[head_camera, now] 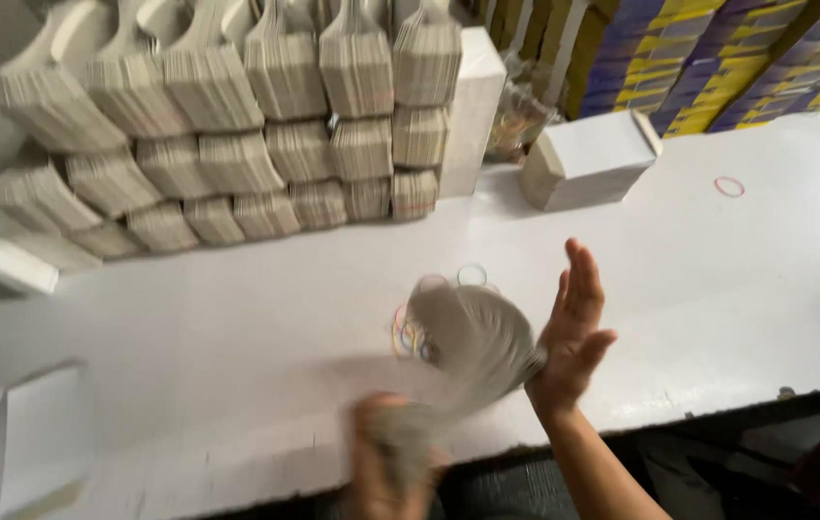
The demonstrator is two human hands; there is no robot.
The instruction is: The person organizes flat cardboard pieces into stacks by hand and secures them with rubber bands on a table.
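Over the table [236,327], the left hand [381,462] clenched a blurred card stack [468,347]; the right hand [573,327], flat and unclenched, should have tapped its edges squarely.

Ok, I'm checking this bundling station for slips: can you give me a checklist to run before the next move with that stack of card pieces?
1. Left hand grips the bottom of the card stack: cannot tell, motion blur.
2. Right hand open, flat against the stack's edge: ok.
3. Stack squared up: not ok, it fans out.
4. Rubber bands within reach, on the white table behind the stack: ok.
5. Bundled stacks at the back are apart from the hands: ok.
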